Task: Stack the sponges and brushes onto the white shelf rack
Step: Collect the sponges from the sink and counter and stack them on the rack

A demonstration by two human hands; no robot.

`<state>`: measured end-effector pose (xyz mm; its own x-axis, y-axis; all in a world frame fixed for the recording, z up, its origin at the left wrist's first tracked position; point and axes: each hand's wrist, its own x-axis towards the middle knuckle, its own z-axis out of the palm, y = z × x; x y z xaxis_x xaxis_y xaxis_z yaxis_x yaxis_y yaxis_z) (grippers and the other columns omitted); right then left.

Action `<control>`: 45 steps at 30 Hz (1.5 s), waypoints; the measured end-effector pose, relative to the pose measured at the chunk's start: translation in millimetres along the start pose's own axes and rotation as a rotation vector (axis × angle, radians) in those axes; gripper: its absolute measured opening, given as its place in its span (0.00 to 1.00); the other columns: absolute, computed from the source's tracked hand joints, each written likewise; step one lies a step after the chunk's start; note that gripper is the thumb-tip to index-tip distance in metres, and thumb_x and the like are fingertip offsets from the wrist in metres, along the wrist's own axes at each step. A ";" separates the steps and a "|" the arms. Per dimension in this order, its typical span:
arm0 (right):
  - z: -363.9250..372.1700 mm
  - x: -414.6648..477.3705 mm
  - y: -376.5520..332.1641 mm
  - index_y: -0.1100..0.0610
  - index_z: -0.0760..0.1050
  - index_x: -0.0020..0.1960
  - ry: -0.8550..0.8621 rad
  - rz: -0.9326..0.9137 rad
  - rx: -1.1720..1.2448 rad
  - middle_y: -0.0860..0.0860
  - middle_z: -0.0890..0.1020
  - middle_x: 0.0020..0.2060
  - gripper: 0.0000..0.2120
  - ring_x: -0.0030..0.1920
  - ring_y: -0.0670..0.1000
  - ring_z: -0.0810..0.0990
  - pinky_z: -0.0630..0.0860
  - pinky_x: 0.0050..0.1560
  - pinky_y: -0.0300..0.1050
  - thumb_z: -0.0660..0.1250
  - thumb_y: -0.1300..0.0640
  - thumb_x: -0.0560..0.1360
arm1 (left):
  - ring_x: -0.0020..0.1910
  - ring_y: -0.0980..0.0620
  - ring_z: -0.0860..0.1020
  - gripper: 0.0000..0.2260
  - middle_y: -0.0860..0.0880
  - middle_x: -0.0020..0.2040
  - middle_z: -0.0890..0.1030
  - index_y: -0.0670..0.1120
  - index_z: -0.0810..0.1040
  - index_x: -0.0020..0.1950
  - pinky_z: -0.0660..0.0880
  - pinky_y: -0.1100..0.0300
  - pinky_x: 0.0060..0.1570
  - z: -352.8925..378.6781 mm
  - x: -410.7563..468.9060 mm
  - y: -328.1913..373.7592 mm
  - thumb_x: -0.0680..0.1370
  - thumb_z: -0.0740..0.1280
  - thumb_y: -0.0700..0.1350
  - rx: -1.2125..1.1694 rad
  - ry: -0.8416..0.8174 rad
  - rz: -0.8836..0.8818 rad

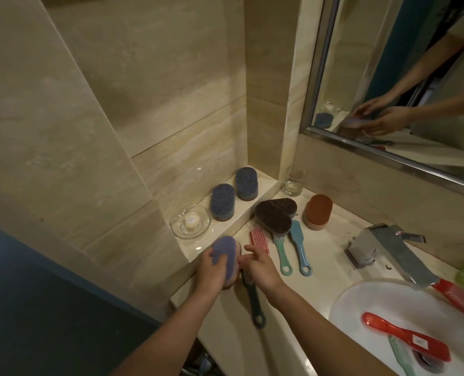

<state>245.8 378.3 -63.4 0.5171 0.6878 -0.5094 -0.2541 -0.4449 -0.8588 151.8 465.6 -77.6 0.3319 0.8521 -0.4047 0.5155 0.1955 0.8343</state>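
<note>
Two blue sponges [233, 195] stand on the far ledge [263, 189]. The left hand [211, 270] grips a purple sponge [224, 253] by the ledge's near end. The right hand [258, 267], fingers loosely spread, hovers just right of it over a dark brush [253, 302].

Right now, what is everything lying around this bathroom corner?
Blue sponges: two, upright on the ledge.
Glass dish: one, clear, ledge end.
Glass tumbler: one, clear, corner.
Brown sponges: two, on the counter.
Orange sponge: one, counter.
Handled brushes: pink, green, blue, dark, on the counter.
Red brush: one, in the basin.
Tap: one, metal.
Purple sponge: one, held.
Left hand: grips it.
Right hand: open beside.
</note>
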 end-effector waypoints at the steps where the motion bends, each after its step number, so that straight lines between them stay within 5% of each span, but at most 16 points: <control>1: -4.5 -0.9 -3.8 0.56 0.72 0.64 0.057 -0.044 0.055 0.54 0.81 0.55 0.18 0.50 0.45 0.78 0.76 0.48 0.39 0.64 0.65 0.75 | 0.49 0.50 0.77 0.15 0.47 0.57 0.78 0.45 0.72 0.65 0.74 0.55 0.48 2.4 -0.8 4.7 0.79 0.64 0.46 -0.057 -0.009 -0.010; 4: -21.5 -4.2 -20.3 0.57 0.76 0.56 0.137 -0.110 0.258 0.58 0.83 0.52 0.15 0.55 0.52 0.80 0.75 0.61 0.53 0.62 0.69 0.72 | 0.56 0.45 0.78 0.23 0.45 0.60 0.78 0.51 0.68 0.70 0.75 0.50 0.54 14.6 0.0 17.0 0.78 0.62 0.59 -0.120 -0.093 -0.039; 7: -37.8 -2.0 -34.4 0.57 0.74 0.59 0.074 -0.110 0.385 0.55 0.85 0.38 0.17 0.45 0.52 0.82 0.78 0.54 0.52 0.60 0.70 0.73 | 0.45 0.51 0.83 0.22 0.49 0.47 0.84 0.50 0.75 0.62 0.76 0.60 0.38 30.2 -2.3 31.5 0.74 0.66 0.61 -0.206 -0.138 0.011; 10: -53.2 5.5 -43.3 0.56 0.73 0.58 0.099 -0.146 0.409 0.59 0.85 0.40 0.16 0.42 0.54 0.83 0.80 0.50 0.52 0.57 0.70 0.75 | 0.36 0.58 0.83 0.15 0.50 0.41 0.85 0.46 0.79 0.56 0.73 0.69 0.30 39.9 0.0 44.1 0.74 0.71 0.53 -0.243 -0.112 0.096; 14: -73.3 22.6 -44.1 0.56 0.75 0.56 0.313 -0.297 0.120 0.52 0.83 0.40 0.12 0.43 0.49 0.81 0.79 0.47 0.45 0.62 0.67 0.75 | 0.35 0.57 0.82 0.11 0.48 0.42 0.84 0.43 0.78 0.55 0.73 0.68 0.29 45.4 9.5 57.2 0.76 0.70 0.47 -0.281 -0.085 0.091; 17: -87.4 39.1 -41.8 0.54 0.74 0.60 0.429 -0.341 -0.216 0.50 0.80 0.50 0.16 0.53 0.51 0.78 0.77 0.57 0.51 0.66 0.63 0.73 | 0.38 0.56 0.82 0.08 0.49 0.44 0.83 0.48 0.75 0.53 0.73 0.69 0.28 47.2 15.7 61.6 0.76 0.69 0.48 -0.291 -0.072 0.072; 21: -95.8 61.9 -39.9 0.55 0.68 0.71 0.415 -0.280 -0.510 0.55 0.75 0.64 0.26 0.66 0.56 0.70 0.70 0.66 0.53 0.67 0.55 0.74 | 0.34 0.62 0.81 0.06 0.53 0.42 0.82 0.53 0.75 0.54 0.73 0.71 0.29 50.3 24.8 65.0 0.77 0.68 0.47 -0.257 -0.082 0.144; 26: -96.5 79.6 -33.6 0.52 0.64 0.74 0.411 -0.205 -0.754 0.52 0.76 0.65 0.30 0.65 0.55 0.71 0.76 0.59 0.52 0.67 0.48 0.75 | 0.36 0.61 0.81 0.05 0.57 0.40 0.81 0.57 0.74 0.48 0.73 0.68 0.31 51.6 32.3 67.4 0.76 0.69 0.49 -0.224 -0.068 0.102; 31: -94.6 83.1 -25.1 0.50 0.66 0.72 0.433 -0.197 -0.818 0.51 0.79 0.61 0.29 0.62 0.54 0.74 0.78 0.54 0.49 0.69 0.46 0.73 | 0.32 0.65 0.80 0.04 0.56 0.38 0.81 0.56 0.74 0.47 0.70 0.74 0.26 51.5 31.8 68.4 0.77 0.68 0.47 -0.217 -0.072 0.123; 35: -93.2 82.2 -22.4 0.49 0.68 0.70 0.460 -0.223 -0.824 0.49 0.80 0.60 0.28 0.60 0.51 0.75 0.78 0.54 0.48 0.70 0.49 0.72 | 0.41 0.58 0.81 0.05 0.53 0.44 0.82 0.55 0.76 0.52 0.73 0.67 0.33 51.4 28.8 66.4 0.77 0.68 0.49 -0.223 -0.089 0.066; 41: -89.9 78.8 -24.7 0.51 0.69 0.69 0.430 -0.226 -0.855 0.53 0.76 0.61 0.28 0.60 0.53 0.74 0.75 0.59 0.49 0.70 0.51 0.70 | 0.41 0.56 0.81 0.08 0.51 0.44 0.83 0.51 0.78 0.55 0.73 0.67 0.33 48.5 25.5 65.0 0.77 0.68 0.49 -0.227 -0.081 0.046; 45: -88.2 71.4 -22.0 0.50 0.76 0.58 0.373 -0.254 -0.740 0.52 0.75 0.57 0.16 0.52 0.50 0.77 0.77 0.52 0.44 0.70 0.55 0.70 | 0.45 0.53 0.82 0.11 0.49 0.48 0.84 0.49 0.77 0.57 0.75 0.63 0.37 45.2 21.8 64.2 0.76 0.68 0.50 -0.239 -0.089 0.017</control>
<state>360.4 386.6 -76.0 0.7535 0.6414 -0.1442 0.4356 -0.6514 -0.6212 227.8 474.8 -49.9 0.4130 0.8121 -0.4123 0.3111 0.2997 0.9019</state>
